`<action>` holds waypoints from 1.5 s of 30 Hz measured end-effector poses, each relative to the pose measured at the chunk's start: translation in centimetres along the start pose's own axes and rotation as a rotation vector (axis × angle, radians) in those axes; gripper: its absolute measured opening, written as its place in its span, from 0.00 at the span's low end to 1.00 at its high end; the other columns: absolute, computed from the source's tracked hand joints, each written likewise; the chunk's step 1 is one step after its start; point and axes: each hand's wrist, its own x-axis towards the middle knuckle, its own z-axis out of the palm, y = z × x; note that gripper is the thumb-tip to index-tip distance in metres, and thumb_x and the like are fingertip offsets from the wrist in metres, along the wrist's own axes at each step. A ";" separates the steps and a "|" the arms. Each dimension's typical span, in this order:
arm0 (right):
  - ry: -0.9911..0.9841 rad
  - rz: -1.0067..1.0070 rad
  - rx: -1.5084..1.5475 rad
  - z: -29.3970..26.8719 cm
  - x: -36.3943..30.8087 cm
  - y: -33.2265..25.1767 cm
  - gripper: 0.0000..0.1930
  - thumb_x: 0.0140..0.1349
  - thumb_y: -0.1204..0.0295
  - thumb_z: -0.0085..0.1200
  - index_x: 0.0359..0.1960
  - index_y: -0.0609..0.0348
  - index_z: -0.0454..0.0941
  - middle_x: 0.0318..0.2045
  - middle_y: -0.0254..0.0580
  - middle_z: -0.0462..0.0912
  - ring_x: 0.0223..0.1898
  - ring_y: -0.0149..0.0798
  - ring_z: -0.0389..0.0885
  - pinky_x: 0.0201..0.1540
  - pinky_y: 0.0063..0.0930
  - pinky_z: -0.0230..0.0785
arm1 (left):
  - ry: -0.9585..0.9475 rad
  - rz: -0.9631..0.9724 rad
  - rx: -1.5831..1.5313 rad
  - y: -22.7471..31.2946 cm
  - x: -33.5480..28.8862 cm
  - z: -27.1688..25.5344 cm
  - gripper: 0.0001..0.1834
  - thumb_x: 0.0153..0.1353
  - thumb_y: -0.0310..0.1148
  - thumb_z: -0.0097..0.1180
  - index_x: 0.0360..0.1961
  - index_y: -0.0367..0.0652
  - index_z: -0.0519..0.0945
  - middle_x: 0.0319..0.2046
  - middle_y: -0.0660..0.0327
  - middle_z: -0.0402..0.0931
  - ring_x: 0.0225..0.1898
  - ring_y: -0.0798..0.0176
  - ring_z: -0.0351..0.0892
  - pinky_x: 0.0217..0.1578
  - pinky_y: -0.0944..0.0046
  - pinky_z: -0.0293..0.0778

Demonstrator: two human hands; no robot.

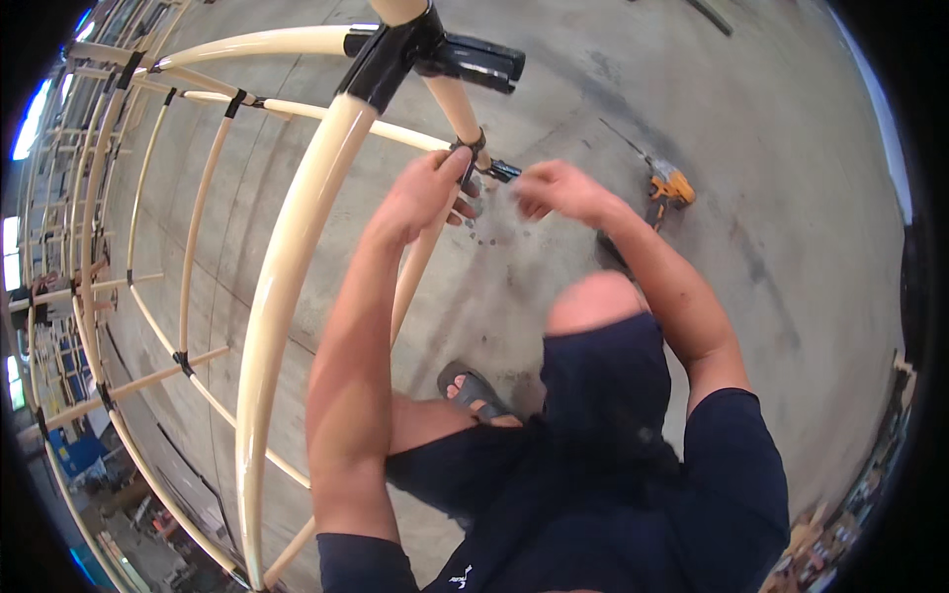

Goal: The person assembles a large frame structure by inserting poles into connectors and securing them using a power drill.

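Note:
A frame of cream-coloured pipes stands at my left, joined by black metal connectors. My left hand (427, 198) is wrapped round a black pipe joint (476, 146) on an upright cream pipe (455, 107), its thumb pressed on the near side. A short black stub (505, 171) of that joint points right. Just right of the stub hovers my right hand (560, 193), apart from it, with fingers curled together and blurred at the tips. Whatever they might pinch cannot be made out. Nearer to me rises a thick cream pipe (301, 237), topped by a larger black connector (395, 54).
An orange-and-black power drill (672, 186) with a long bit lies on the grey concrete floor (811, 287) at the right. More pipe framework (203, 178) spreads across the left. A sandalled foot (473, 388) is below my hands. Piled boxes (825, 539) stand at lower right.

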 end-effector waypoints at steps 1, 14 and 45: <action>0.355 -0.050 -0.233 -2.0 0.0 2.9 0.17 0.66 0.60 0.57 0.44 0.63 0.83 0.35 0.49 0.86 0.37 0.40 0.85 0.43 0.38 0.78 | 0.014 0.012 0.012 0.0 0.2 -0.1 0.22 0.75 0.48 0.46 0.53 0.37 0.75 0.38 0.56 0.81 0.28 0.64 0.82 0.27 0.64 0.76; 1.345 0.183 -0.248 -12.9 -3.1 24.7 0.25 0.53 0.68 0.71 0.49 0.71 0.77 0.45 0.47 0.82 0.45 0.37 0.80 0.48 0.35 0.74 | 0.081 0.116 -0.105 -2.9 0.9 -1.4 0.19 0.74 0.47 0.49 0.45 0.40 0.78 0.29 0.61 0.76 0.21 0.68 0.74 0.21 0.65 0.72; 0.838 0.457 -0.771 -29.7 20.2 10.4 0.33 0.63 0.50 0.56 0.51 0.75 0.71 0.50 0.66 0.80 0.56 0.62 0.78 0.57 0.50 0.69 | 0.356 -0.301 -0.415 0.0 -0.9 2.9 0.20 0.63 0.34 0.62 0.54 0.39 0.76 0.36 0.65 0.78 0.37 0.70 0.77 0.40 0.67 0.73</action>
